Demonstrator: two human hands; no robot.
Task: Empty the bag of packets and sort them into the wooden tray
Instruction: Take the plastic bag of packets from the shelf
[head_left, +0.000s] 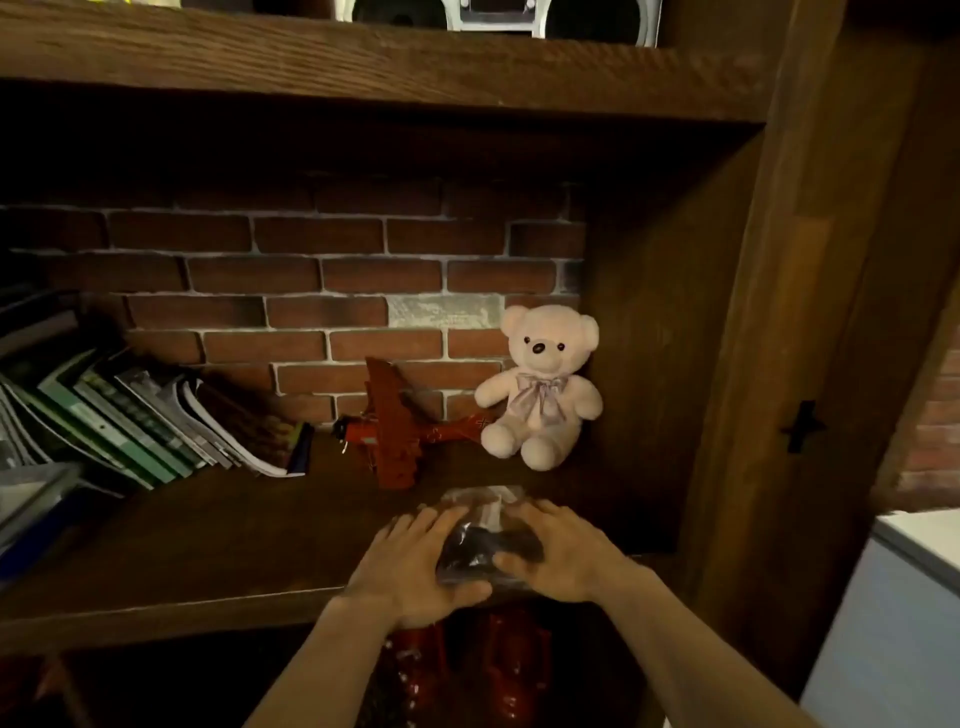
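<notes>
A clear plastic bag with dark packets inside rests near the front edge of a dark wooden shelf. My left hand grips its left side, thumb under the near edge. My right hand holds its right side, fingers curled over the top. The bag's lower part is hidden by my hands. No wooden tray is in view.
A pale teddy bear sits at the shelf's back right, a red toy plane beside it. Leaning books fill the left. A brick wall backs the shelf. Red boots stand below. A white surface is at right.
</notes>
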